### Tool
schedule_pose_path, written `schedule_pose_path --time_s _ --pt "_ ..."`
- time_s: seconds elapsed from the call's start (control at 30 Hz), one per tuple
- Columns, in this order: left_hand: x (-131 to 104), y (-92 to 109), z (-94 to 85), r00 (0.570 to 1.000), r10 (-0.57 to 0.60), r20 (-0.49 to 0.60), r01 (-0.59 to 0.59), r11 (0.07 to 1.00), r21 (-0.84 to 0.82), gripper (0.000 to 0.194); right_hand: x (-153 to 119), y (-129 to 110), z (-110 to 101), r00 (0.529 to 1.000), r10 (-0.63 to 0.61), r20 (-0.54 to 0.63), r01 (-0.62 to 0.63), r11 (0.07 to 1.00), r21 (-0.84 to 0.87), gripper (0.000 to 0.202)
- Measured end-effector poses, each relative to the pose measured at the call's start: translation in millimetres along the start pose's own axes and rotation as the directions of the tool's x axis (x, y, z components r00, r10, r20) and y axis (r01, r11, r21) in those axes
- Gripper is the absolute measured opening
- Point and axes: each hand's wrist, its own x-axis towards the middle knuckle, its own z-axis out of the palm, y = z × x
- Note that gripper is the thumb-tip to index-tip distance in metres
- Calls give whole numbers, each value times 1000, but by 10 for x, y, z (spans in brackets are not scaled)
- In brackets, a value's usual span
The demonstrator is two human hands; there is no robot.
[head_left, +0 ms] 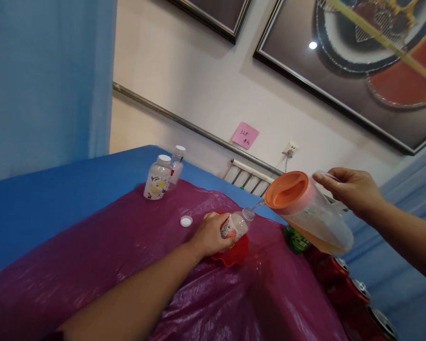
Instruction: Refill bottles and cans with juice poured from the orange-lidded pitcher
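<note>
My left hand (213,234) is wrapped round a clear plastic bottle (239,224) with a printed label, its uncapped mouth tilted to the right. Beneath it is a red dish with a wavy rim (234,255), partly hidden by the hand and bottle. My right hand (355,189) grips the handle of a translucent pitcher (315,222) with an orange lid. The pitcher is tipped left, with yellowish liquid along its lower side. A thin stream runs from its spout to the bottle mouth. A white cap (186,221) lies left of the bottle.
Two white-capped bottles, one with a yellow print (158,180) and one behind it (176,168), stand at the back left. Several red cans (348,293) and a green package (296,239) line the right. Purple plastic sheeting (128,255) covers part of the blue table (74,194).
</note>
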Motion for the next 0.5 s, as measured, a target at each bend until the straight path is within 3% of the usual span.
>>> schedule_pose_path --time_s 0.5 --pt "2 16 6 1000 -3 8 3 1000 26 36 -10 2 24 1000 -15 26 15 1000 -3 55"
